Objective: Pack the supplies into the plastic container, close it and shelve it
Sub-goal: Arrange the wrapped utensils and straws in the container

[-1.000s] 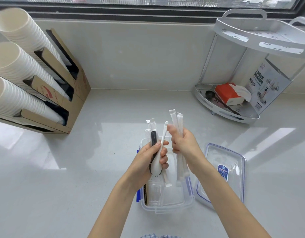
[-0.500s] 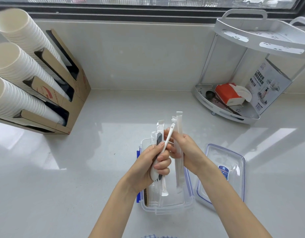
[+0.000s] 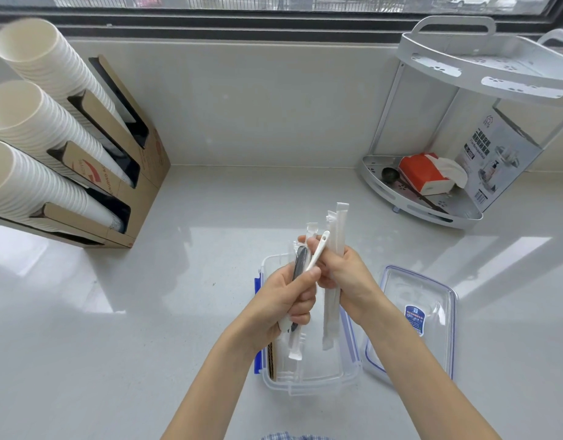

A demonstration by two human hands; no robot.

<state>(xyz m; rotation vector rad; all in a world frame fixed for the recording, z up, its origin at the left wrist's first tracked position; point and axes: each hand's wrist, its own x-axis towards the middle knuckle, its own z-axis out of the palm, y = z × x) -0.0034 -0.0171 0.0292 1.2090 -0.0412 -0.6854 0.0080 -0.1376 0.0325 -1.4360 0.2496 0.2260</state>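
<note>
A clear plastic container [image 3: 308, 384] with blue side clips stands open on the counter below my hands. My left hand [image 3: 286, 308] is shut on a bundle of wrapped utensils, a white spoon [image 3: 318, 250] and a black-handled one [image 3: 299, 263] among them. My right hand [image 3: 345, 274] is shut on long paper-wrapped straws [image 3: 337, 230] that hang down into the container, and its fingertips touch the white spoon's handle. The clear lid [image 3: 415, 322] with a blue label lies flat just right of the container.
A cardboard dispenser [image 3: 115, 173] with three stacks of white paper cups stands at the left. A white two-tier corner shelf [image 3: 432, 214] at the back right holds a red tissue pack [image 3: 423, 173], a dark spoon and a printed box. A window runs along the back wall.
My two hands have come together above the container. The straws in my right hand have dropped lower, and its fingers now meet the white spoon held by my left hand.
</note>
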